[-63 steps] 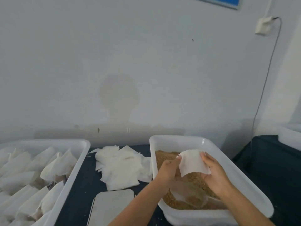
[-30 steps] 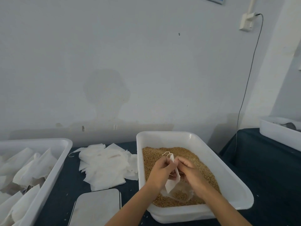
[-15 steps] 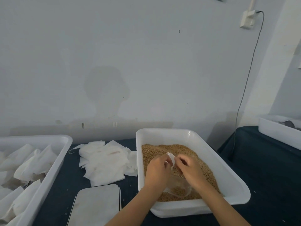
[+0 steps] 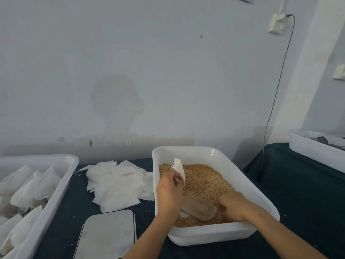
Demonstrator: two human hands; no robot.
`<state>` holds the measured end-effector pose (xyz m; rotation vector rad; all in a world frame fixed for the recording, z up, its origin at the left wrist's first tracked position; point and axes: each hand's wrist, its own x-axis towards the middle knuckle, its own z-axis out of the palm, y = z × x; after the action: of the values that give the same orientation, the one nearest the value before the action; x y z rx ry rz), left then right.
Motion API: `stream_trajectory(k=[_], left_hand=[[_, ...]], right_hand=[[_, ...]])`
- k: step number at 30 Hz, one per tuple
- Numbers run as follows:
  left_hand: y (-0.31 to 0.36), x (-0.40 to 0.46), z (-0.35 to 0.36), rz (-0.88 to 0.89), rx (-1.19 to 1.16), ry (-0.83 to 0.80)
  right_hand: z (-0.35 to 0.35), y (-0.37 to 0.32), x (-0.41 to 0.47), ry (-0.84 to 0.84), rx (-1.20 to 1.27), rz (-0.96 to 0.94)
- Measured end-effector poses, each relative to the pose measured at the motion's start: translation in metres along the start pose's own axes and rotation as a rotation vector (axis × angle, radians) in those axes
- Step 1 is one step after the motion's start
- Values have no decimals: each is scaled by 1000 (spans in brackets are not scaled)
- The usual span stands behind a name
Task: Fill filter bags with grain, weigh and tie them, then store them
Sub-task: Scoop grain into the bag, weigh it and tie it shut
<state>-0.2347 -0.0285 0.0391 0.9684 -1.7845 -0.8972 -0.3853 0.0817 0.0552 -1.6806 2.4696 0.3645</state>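
Observation:
A white tub (image 4: pixel 248 180) holds brown grain (image 4: pixel 203 178). My left hand (image 4: pixel 169 191) pinches an empty white filter bag (image 4: pixel 179 170) upright over the grain, its drawstring showing at the top. My right hand (image 4: pixel 231 205) is low in the tub's near end, its fingers curled round the handle of a clear plastic scoop (image 4: pixel 197 210) that lies in the grain.
A pile of empty filter bags (image 4: pixel 115 184) lies on the dark cloth left of the tub. A scale with a white plate (image 4: pixel 108 234) sits in front. A white bin (image 4: pixel 46 202) of filled bags stands at the left, another tub (image 4: pixel 315 148) at the far right.
Both hands were working the bag's mouth together over the grain. Now my right hand has dropped to the scoop, and my left hand alone holds the bag, raised a little.

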Motion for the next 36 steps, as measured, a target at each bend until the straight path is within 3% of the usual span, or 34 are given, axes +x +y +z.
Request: stream_trajectory(k=[6,19,22,28,36], left_hand=[[-3,2,1,52,44,3],[-4,3,3,39,36,-53],[-4,3,4,32,42,-63],[-3,2,3,42,50,-78],[-4,8,2,87,173,-167]], right_hand=[[-35,32,-17,-47,41,-30],[-65,75,-16,121,-531,-4],[-50,69,-11,67,-419,-43],[-30,47,-2,-37,34,-144],[6,21,8,-93,347,-290]])
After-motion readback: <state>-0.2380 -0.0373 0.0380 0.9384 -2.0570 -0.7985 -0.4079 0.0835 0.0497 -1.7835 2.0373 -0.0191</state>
